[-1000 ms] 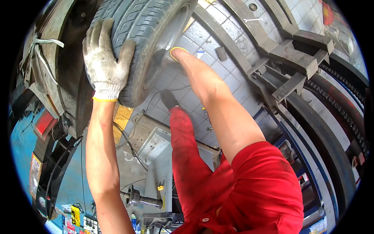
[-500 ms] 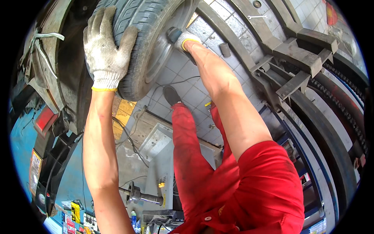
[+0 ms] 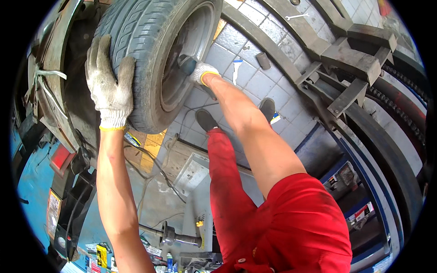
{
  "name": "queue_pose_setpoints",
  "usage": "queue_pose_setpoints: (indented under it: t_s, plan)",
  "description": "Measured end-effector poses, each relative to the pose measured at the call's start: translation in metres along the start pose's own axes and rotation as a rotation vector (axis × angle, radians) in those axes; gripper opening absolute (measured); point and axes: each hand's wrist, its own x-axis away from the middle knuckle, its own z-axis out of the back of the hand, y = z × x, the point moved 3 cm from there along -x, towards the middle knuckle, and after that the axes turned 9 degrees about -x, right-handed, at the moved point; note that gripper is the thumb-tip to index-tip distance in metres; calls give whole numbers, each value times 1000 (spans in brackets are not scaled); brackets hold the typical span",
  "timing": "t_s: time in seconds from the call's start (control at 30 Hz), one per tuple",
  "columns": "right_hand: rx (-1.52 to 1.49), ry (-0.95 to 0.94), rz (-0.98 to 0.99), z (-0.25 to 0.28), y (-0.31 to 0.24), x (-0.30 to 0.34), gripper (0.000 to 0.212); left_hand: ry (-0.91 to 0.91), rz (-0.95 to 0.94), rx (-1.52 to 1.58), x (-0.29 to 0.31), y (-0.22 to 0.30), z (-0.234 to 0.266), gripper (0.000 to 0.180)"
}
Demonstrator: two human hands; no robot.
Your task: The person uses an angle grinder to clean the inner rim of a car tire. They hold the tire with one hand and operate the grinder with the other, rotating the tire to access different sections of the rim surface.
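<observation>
A car wheel with a black treaded tire (image 3: 148,50) and a grey metal rim (image 3: 175,98) stands at the upper left, beside the car's wheel arch. My left hand (image 3: 110,86), in a dirty white knit glove, lies on the tread with its fingers stretched and thumb apart. At the rim's open face, my gloved right hand (image 3: 203,73) is closed round a dark power tool that looks like an impact wrench (image 3: 187,65). The tool's front end points into the wheel; its tip is hidden. Part of its handle shows below the hand.
Steel lift beams (image 3: 273,48) curve along the right, with a small wrench (image 3: 297,17) on one. A dark cylinder (image 3: 262,60) stands on the tiled floor. Cables (image 3: 159,168) trail below the wheel. A machine with a metal shaft (image 3: 182,239) stands at the bottom; a blue bench is at left.
The view has shifted, and the wheel and both hands sit further left and lower. The rim looked smeared and is now sharper. My second shoe has come into view.
</observation>
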Motion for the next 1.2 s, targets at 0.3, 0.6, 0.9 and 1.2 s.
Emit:
queue_pose_setpoints:
  t_s: [0.3, 0.6, 0.9, 1.2]
  plan:
    - [106, 34, 68, 1, -19, -17, 54, -39, 23, -12, -3, 6, -1, 65]
    - [68, 162, 37, 14, -21, -27, 44, -120, 45, -38, -6, 12, -1, 65]
    - [-8, 58, -44, 10, -48, -28, 41, -112, 76, 31, -3, 6, -1, 66]
    - [-9, 53, -68, -5, -44, -18, 46, -162, 84, 15, 3, 1, 2, 67]
